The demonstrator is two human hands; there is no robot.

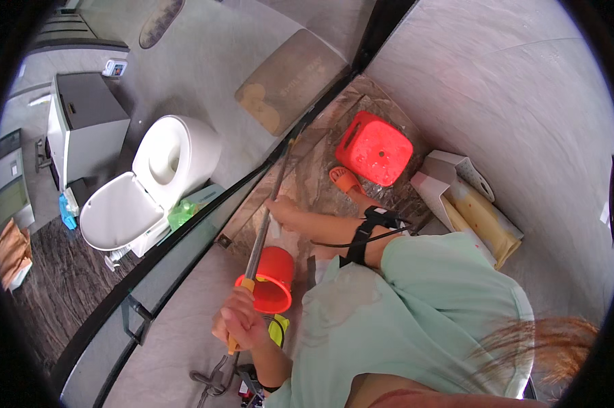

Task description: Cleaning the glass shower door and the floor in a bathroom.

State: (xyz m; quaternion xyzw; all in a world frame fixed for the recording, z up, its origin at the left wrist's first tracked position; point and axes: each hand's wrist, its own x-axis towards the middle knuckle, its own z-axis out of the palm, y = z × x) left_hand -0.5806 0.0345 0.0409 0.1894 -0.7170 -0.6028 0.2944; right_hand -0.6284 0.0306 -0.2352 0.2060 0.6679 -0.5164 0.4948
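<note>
Both hands are on a long metal pole [260, 245] with a yellow grip. My left hand [239, 321] is closed around the yellow grip at the near end. Farther along the shaft, my right hand [285, 213] holds the metal part, with a small white piece showing below it. The pole slants away to the foot of the black-framed glass partition [184, 234]; what its far end carries is too small to tell. Beyond the left hand, a red bucket [279, 268] stands partly behind the pole. A yellow-green cloth [279, 330] hangs close to the left wrist.
A wet red plastic stool [380, 150] stands on the brown marbled floor, beside my orange slipper [345, 179]. Against the right wall is a white holder [439, 168] with a yellow package [482, 217]. Past the glass are a toilet [179, 148], a mat [307, 71] and a cabinet [95, 102].
</note>
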